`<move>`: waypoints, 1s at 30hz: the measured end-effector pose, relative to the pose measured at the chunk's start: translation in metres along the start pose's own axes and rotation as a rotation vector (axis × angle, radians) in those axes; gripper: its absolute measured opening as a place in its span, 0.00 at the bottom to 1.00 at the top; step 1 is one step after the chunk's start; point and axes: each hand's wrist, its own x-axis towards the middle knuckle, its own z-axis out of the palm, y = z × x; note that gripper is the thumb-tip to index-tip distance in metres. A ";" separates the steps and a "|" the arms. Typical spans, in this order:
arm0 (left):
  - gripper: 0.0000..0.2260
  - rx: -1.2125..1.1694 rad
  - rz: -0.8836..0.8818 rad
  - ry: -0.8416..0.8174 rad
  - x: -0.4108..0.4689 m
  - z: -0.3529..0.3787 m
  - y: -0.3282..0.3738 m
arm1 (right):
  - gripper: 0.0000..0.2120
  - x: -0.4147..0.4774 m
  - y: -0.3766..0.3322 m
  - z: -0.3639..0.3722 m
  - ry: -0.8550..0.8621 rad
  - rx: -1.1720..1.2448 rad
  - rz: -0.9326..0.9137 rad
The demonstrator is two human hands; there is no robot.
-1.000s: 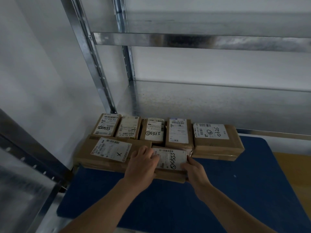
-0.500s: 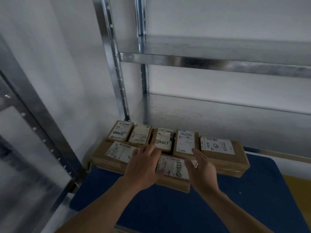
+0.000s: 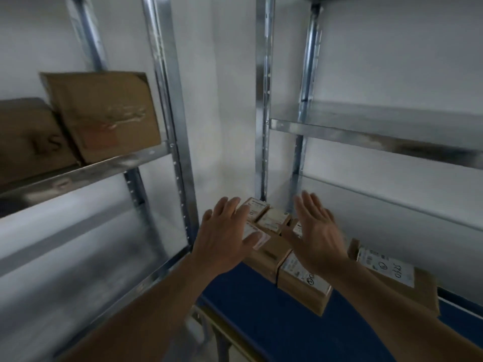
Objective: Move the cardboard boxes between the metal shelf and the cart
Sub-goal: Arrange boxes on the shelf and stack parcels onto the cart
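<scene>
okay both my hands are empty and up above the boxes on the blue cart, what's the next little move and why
Probably reach the left hand toward the upright brown box on the left shelf. Both it and the right hand are open with fingers spread, holding nothing, and the labelled boxes on the blue cart are already set down. That shelf's boxes look like the nearest ones left.

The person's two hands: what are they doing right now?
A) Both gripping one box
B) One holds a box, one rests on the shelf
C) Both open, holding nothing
C: the left hand and right hand hover with fingers spread above the small boxes, gripping nothing.
</scene>
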 end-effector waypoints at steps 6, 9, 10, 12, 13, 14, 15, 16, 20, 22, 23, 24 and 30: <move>0.36 0.076 -0.121 0.074 -0.042 -0.053 -0.028 | 0.41 0.013 -0.057 -0.020 0.038 -0.022 -0.180; 0.35 0.117 -0.193 0.104 -0.064 -0.079 -0.046 | 0.40 0.016 -0.094 -0.024 0.054 0.004 -0.241; 0.33 0.124 -0.224 0.113 -0.073 -0.086 -0.054 | 0.39 0.017 -0.107 -0.026 0.044 0.024 -0.257; 0.31 0.144 -0.283 0.130 -0.091 -0.103 -0.072 | 0.40 0.018 -0.136 -0.027 0.018 0.070 -0.301; 0.30 0.157 -0.303 0.145 -0.102 -0.112 -0.082 | 0.42 0.018 -0.151 -0.028 0.012 0.087 -0.328; 0.30 0.168 -0.320 0.160 -0.113 -0.122 -0.091 | 0.43 0.017 -0.166 -0.027 0.016 0.097 -0.354; 0.30 0.173 -0.340 0.172 -0.125 -0.132 -0.100 | 0.44 0.016 -0.181 -0.026 0.021 0.103 -0.380; 0.30 0.177 -0.360 0.185 -0.138 -0.142 -0.109 | 0.44 0.014 -0.197 -0.025 0.029 0.110 -0.406; 0.29 0.208 -0.406 0.294 -0.196 -0.182 -0.144 | 0.45 -0.001 -0.269 -0.024 0.070 0.148 -0.511; 0.29 0.221 -0.417 0.334 -0.227 -0.202 -0.161 | 0.45 -0.012 -0.308 -0.026 0.079 0.178 -0.549; 0.29 0.228 -0.425 0.344 -0.242 -0.212 -0.169 | 0.45 -0.017 -0.328 -0.027 0.091 0.196 -0.566; 0.30 0.243 -0.428 0.359 -0.258 -0.222 -0.178 | 0.43 -0.023 -0.349 -0.028 0.108 0.217 -0.584; 0.30 0.297 -0.467 0.438 -0.357 -0.281 -0.228 | 0.35 -0.065 -0.469 -0.031 0.185 0.334 -0.734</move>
